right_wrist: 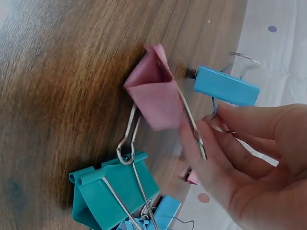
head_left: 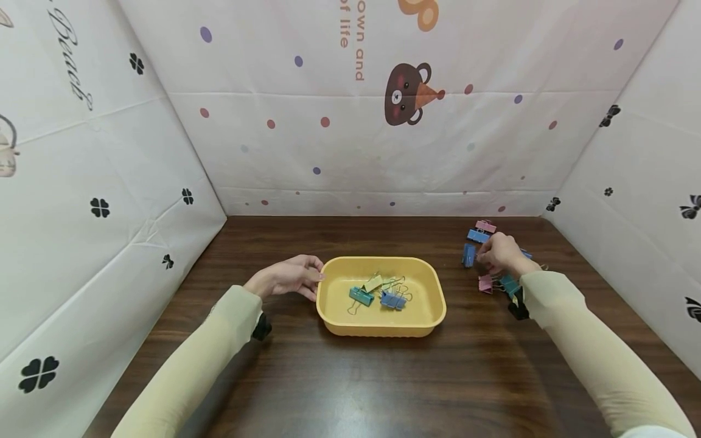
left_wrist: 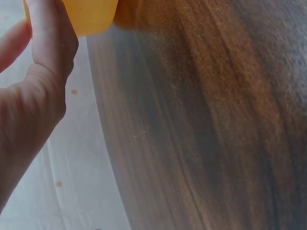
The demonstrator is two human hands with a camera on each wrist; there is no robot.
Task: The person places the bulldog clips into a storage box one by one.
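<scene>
At the left end of a yellow tray (head_left: 383,329), my left hand (head_left: 292,277) grips the rim between thumb and fingers. Inside the tray lie several binder clips, among them a teal clip (head_left: 361,296), a yellow clip (head_left: 373,283) and a blue clip (head_left: 393,300). Over on the right, my right hand (head_left: 498,253) pinches the wire handle of a blue binder clip (right_wrist: 226,86) with thumb and fingertips. Close beside those fingers is a pink binder clip (right_wrist: 156,93), and a larger teal binder clip (right_wrist: 112,189) lies below it in the right wrist view.
More clips lie around the right hand, including a pink clip (head_left: 485,225) and a blue clip (head_left: 479,236) farther back. The brown wooden table (head_left: 350,389) meets a patterned sheet (head_left: 328,152) at the back and both sides.
</scene>
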